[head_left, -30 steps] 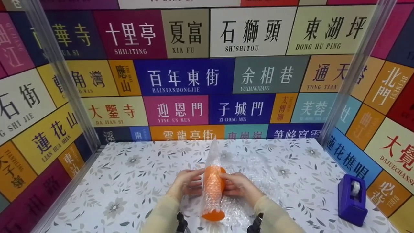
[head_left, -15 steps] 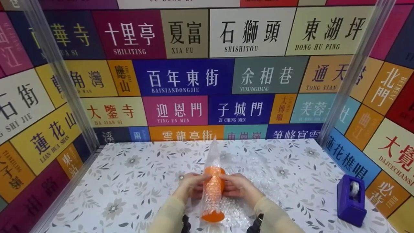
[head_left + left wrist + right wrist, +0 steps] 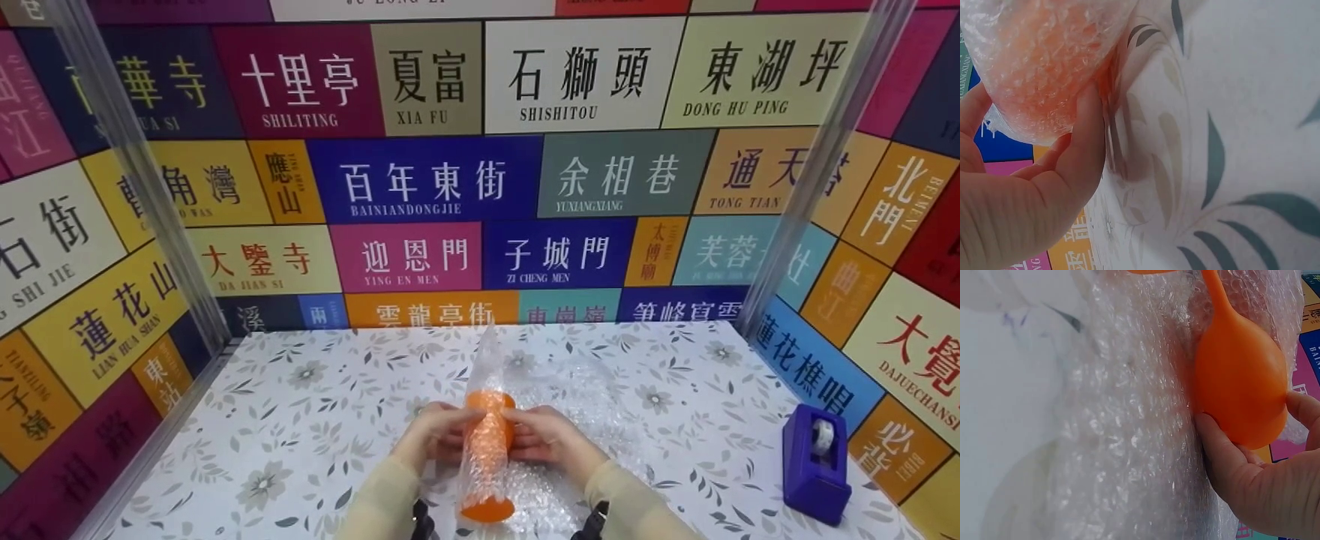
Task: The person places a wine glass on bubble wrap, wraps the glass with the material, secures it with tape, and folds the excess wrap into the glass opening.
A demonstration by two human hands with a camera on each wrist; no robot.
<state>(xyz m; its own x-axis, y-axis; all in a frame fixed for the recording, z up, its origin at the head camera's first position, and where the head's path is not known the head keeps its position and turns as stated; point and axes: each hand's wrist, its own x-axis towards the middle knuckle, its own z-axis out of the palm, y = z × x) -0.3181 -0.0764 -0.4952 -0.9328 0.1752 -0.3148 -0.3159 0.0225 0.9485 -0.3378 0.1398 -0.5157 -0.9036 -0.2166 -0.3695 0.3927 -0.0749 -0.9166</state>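
Note:
An orange goblet [image 3: 1241, 377] lies on its side in the head view, its foot [image 3: 489, 511] toward me. Clear bubble wrap [image 3: 1123, 410] covers its left and upper side and spreads over the table to the right. My left hand [image 3: 435, 435] grips the bowl from the left through the wrap, thumb on top. From the right, my right hand [image 3: 547, 439] holds the bare side of the bowl between thumb and fingers. In the left wrist view the wrapped bowl shows orange through the bubbles, with fingers [image 3: 1086, 140] pressed along it.
A purple tape dispenser [image 3: 816, 465] with a roll of tape stands at the right of the flower-patterned table [image 3: 300, 405]. Panels with printed place names [image 3: 427, 180] wall the table at the back and sides, with clear corner posts [image 3: 810, 142].
My left thumb has come down onto the wrapped goblet and the left fingers have closed in. Goblet and wrap have shifted slightly left and toward me, the right hand moving along.

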